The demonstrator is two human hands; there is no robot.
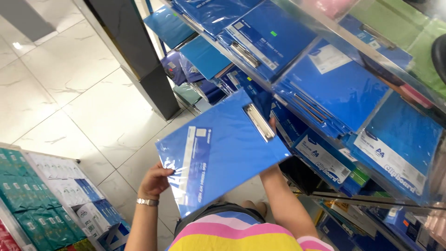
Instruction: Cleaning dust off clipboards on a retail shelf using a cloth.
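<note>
I hold a blue plastic-wrapped clipboard (218, 148) flat in front of me, its metal clip (259, 122) pointing toward the shelves. My left hand (155, 180), with a metal wristband, grips its near left edge. My right hand (272, 124) is mostly hidden behind the board's far edge near the clip; only fingertips show, and the forearm runs beneath the board.
Slanted shelves (325, 28) at right carry several stacked blue clipboards (334, 88) in wrap, with green and pink ones at top right. A dark pillar (139, 56) stands on the white tiled floor (69, 93). Stacked paper reams (42, 200) fill the lower left.
</note>
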